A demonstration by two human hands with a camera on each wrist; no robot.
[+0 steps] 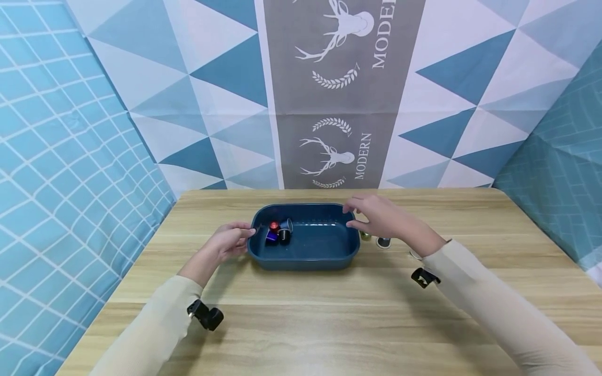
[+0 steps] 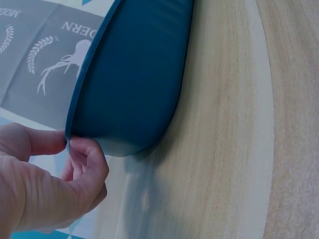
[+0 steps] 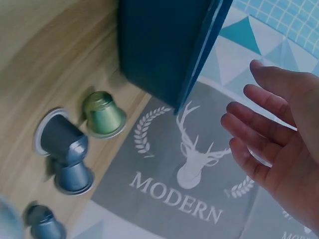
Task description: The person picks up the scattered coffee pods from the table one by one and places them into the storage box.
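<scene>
Well, starting from the left, we are seeing a light-blue checked cloth (image 1: pixel 61 156) hanging beside the wooden table (image 1: pixel 305 313), and then our left sleeve (image 1: pixel 150 324) with a small black device (image 1: pixel 205 314) sitting at its cuff. Our left hand (image 1: pixel 229 240) is pinching the rim at the left end of the dark blue basin (image 1: pixel 322 241), thumb on one side and curled index finger on the other, the gap between them closing down to the thickness of the wall. The basin is sitting on the table near its far edge, and four capsules are lying grouped in its left part: a violet one (image 1: pixel 271 237), a red one (image 1: pixel 274 226), a black one (image 1: pixel 284 237) and a blue one (image 1: pixel 288 225) showing its silvery rim. Our right hand (image 1: pixel 376 214) is hovering by the basin's right end, thumb and fingers spreading well apart, gently bending and holding nothing. Outside that end, a green capsule (image 3: pixel 104 114) is standing just beside the basin; farther right, a dark capsule (image 3: pixel 61 137) is leaning over a blue-grey capsule (image 3: pixel 74 178). Our right sleeve (image 1: pixel 498 308) is reaching in last, another black device (image 1: pixel 424 278) sitting at its cuff.
</scene>
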